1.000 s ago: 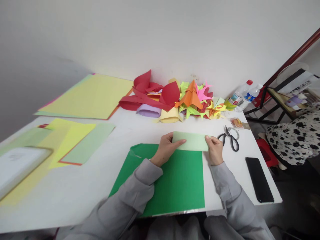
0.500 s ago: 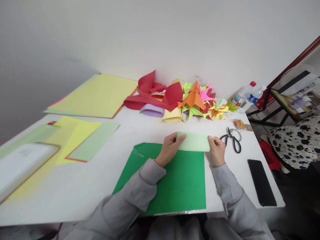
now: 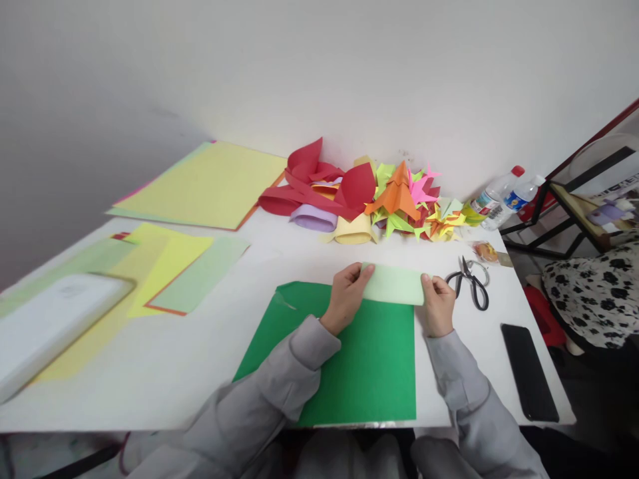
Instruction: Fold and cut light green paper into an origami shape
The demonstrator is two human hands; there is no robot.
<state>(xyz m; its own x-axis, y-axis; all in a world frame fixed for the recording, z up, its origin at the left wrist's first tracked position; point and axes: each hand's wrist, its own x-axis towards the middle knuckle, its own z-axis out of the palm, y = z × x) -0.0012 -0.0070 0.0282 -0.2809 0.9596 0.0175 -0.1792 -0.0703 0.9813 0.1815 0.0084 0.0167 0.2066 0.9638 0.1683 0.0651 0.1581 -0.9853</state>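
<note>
A folded pale green paper strip (image 3: 395, 284) is held just above the top edge of a dark green square sheet (image 3: 349, 359) on the white table (image 3: 200, 359). My left hand (image 3: 347, 296) pinches the strip's left end with thumb and fingers. At the strip's right end my right hand (image 3: 438, 303) grips it the same way. Both grey sleeves reach in from the bottom of the view.
Black scissors (image 3: 473, 283) lie just right of my right hand and a black phone (image 3: 529, 380) lies near the table's right edge. A heap of coloured folded paper (image 3: 369, 199) sits at the wall, with two bottles (image 3: 504, 194). Yellow and green sheets (image 3: 200, 189) cover the left.
The view has shifted a little, so everything sits slightly further right. Both hands keep hold of the pale green strip, which looks a bit narrower now.
</note>
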